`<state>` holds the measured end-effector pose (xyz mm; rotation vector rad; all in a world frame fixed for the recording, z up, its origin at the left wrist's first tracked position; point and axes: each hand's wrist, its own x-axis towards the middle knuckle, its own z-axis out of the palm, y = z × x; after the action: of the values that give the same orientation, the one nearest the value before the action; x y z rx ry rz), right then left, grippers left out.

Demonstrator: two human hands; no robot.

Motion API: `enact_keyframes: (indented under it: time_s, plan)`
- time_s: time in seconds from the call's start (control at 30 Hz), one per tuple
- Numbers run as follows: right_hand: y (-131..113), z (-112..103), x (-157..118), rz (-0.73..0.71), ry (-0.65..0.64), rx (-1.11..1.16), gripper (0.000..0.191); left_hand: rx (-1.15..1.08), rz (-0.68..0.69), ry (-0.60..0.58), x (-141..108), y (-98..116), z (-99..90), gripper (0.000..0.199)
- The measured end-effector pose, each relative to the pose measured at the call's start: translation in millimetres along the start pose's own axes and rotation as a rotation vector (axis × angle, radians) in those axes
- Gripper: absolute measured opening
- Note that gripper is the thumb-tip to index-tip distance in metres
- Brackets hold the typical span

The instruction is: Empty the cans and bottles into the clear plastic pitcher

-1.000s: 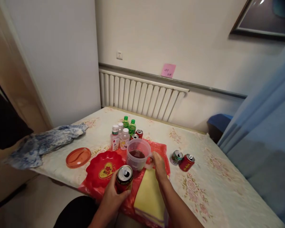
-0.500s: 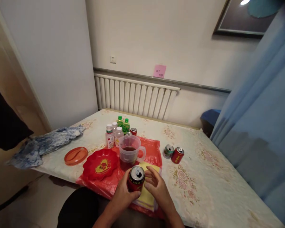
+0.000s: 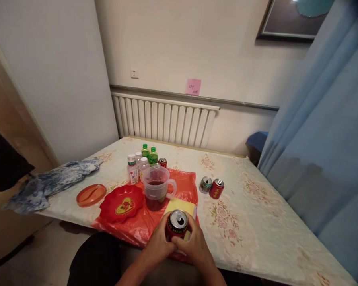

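Note:
An opened dark red can (image 3: 178,223) with a silver top is upright between my hands, over the near edge of a yellow cloth (image 3: 181,205). My left hand (image 3: 159,240) wraps its left side, and my right hand (image 3: 195,240) wraps its right side, thumbs meeting in front. Beyond it a clear plastic jug (image 3: 155,188) holds dark liquid, handle to the right. A scalloped red plate (image 3: 110,204) lies left of the jug on a red plastic sheet (image 3: 185,182). On the right, a green-grey can (image 3: 205,184) and a red can (image 3: 216,189) stand side by side.
White-capped bottles (image 3: 133,171), green-capped bottles (image 3: 153,156) and another red can (image 3: 162,162) stand behind the jug. An orange-red lid (image 3: 91,195) and blue patterned fabric (image 3: 62,178) lie left on the floral tablecloth (image 3: 250,222). A blue curtain (image 3: 322,151) hangs at right.
My right hand has closed onto the can, where before its fingers were apart beside it. The can has shifted slightly right. The whole view has turned slightly.

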<state>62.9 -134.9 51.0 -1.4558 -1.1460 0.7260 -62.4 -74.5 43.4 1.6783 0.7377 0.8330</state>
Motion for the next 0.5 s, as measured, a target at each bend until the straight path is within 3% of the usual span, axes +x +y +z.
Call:
enact_keyframes:
  time_s: [0.2,0.5]
  plan:
    - [-5.5,-5.8,0.9,-0.039,0.042,-0.035,0.067,-0.020,-0.014,-0.035,2.4,1.6,2.9,0.071]
    - [-1.6,-11.7,-0.7,-0.133,0.075,-0.116,0.066,0.057,0.057,-0.046,4.3,-14.1,4.4,0.070]
